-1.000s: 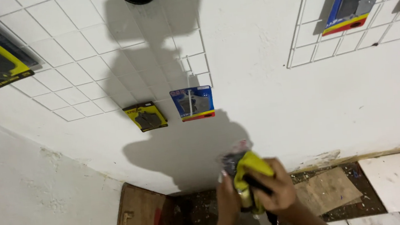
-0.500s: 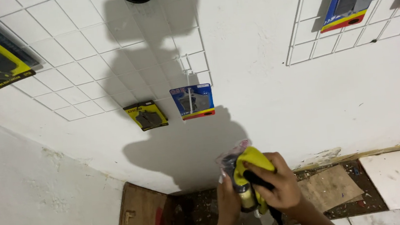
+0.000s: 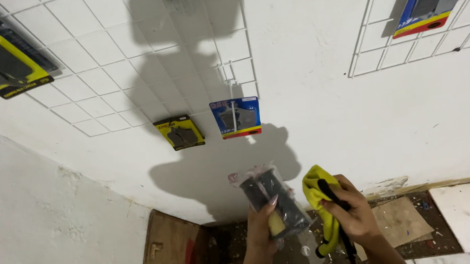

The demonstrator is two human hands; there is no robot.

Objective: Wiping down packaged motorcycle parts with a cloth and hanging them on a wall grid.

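My left hand [image 3: 264, 224] pinches a light, slippery plastic packet [image 3: 273, 203]—best gripped at its edges; right hand [image 3: 352, 212] at 3 o'clock clamps a soft yellow cloth [image 3: 316, 190].

Glossy clear plastic packet [image 3: 272, 203] around a dark matt part, in the left hand [image 3: 262, 227]; soft matt yellow cloth [image 3: 321, 207] in the right hand [image 3: 353, 215]. White-coated metal wire grid [image 3: 125, 62] on a matt painted wall [image 3: 324, 100]; rough wooden board [image 3: 169, 259] below.

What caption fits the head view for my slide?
Left hand holds a clear packet, right hand a yellow cloth, before a white wall grid.
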